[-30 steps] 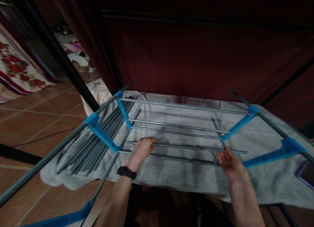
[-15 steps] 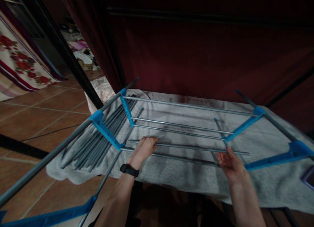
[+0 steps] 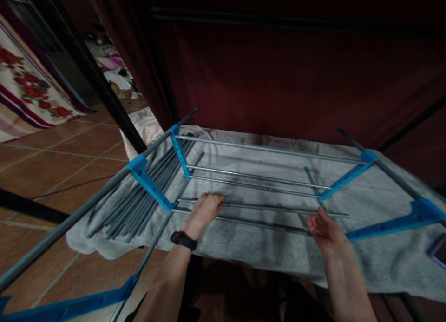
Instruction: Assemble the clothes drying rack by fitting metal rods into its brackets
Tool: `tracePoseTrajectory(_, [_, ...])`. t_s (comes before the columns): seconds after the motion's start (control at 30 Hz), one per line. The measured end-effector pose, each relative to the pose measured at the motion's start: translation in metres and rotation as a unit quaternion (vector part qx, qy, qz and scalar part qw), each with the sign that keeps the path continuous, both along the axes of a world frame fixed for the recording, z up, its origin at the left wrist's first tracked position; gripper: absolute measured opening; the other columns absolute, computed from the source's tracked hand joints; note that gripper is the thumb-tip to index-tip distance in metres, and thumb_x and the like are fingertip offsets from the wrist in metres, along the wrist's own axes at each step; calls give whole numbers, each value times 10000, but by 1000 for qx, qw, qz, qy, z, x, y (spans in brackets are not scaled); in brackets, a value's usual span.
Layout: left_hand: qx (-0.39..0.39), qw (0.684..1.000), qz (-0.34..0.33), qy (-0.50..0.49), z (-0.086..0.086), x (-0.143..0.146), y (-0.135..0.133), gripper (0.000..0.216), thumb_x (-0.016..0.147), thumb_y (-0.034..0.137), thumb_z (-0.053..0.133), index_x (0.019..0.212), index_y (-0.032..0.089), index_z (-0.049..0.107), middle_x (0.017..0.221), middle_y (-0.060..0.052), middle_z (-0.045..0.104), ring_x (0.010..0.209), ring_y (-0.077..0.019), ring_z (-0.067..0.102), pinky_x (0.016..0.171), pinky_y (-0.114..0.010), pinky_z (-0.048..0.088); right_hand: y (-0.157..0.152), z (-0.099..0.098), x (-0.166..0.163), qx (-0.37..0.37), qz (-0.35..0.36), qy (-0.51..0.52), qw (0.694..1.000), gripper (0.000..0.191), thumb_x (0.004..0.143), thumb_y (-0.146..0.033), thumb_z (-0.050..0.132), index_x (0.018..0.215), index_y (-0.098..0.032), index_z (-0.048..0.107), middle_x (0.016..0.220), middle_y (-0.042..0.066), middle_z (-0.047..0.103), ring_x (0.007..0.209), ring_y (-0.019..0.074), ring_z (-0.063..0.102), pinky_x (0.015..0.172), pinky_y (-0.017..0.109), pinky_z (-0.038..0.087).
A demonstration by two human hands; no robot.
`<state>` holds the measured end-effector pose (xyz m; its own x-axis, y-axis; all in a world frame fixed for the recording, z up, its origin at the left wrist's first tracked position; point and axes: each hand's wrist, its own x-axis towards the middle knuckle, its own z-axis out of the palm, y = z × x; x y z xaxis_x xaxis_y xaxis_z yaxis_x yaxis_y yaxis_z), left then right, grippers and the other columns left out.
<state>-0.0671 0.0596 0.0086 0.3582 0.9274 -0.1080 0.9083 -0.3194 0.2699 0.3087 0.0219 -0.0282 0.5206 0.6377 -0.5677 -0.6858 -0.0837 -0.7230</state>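
Note:
A thin grey metal tube (image 3: 265, 207) runs level between my hands. Around it near its left end, my left hand (image 3: 206, 208), with a black wristband, is closed. My right hand (image 3: 322, 226) grips the same tube close to its right end, which sticks out beyond the fingers. The tube's left tip lies near a blue plastic bracket (image 3: 153, 188) of a rack frame. On the right, another blue bracket (image 3: 390, 225) sits just past my right hand. Other crossbars (image 3: 258, 174) join the brackets behind, and a lower bar (image 3: 258, 225) lies nearer me.
Several loose grey tubes (image 3: 142, 201) lie in a bundle on the grey blanket (image 3: 251, 252) at left. A phone-like object (image 3: 438, 251) rests at the right edge. Dark red fabric (image 3: 278, 85) hangs behind. Black poles (image 3: 94, 75) and tiled floor (image 3: 45, 168) are at left.
The tube in my hands has shifted slightly left, its left tip closer to the bracket. My right hand has moved a little left with it; my left hand stays about where it was.

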Motion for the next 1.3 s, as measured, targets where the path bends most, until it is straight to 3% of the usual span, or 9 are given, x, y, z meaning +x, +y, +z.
tracePoseTrajectory(0.33, [17,999,-9,-25,-10,-4,2,117,885,193,598,962,228,678,1042,-50,750,1024,-229,684,1006,-366,417,-1,-2,1,14,21,10,1000,236,934,-33,490,817,-180,632,737,-21,689,666,80,696,674,200,631])
tracePoseTrajectory(0.7, [24,999,-19,-33,-8,-3,2,95,882,192,589,922,230,667,992,-44,749,981,-232,689,964,-357,427,-1,-2,2,3,31,12,999,239,899,-21,477,804,-173,635,782,14,713,703,109,716,667,244,647])
tracePoseTrajectory(1.03, [34,998,-19,-45,-12,-4,2,142,887,182,577,977,224,678,1022,-59,751,1010,-254,691,969,-380,428,0,-5,3,20,14,3,1000,238,918,-36,513,793,-189,645,736,-25,699,661,93,706,667,224,641])
tracePoseTrajectory(1.3, [19,999,-12,-41,-5,-1,1,158,888,167,576,1006,232,658,1019,-47,753,1010,-242,695,967,-364,426,-2,1,0,16,8,29,999,195,932,-87,547,783,-194,615,652,-45,668,586,82,675,648,220,633])
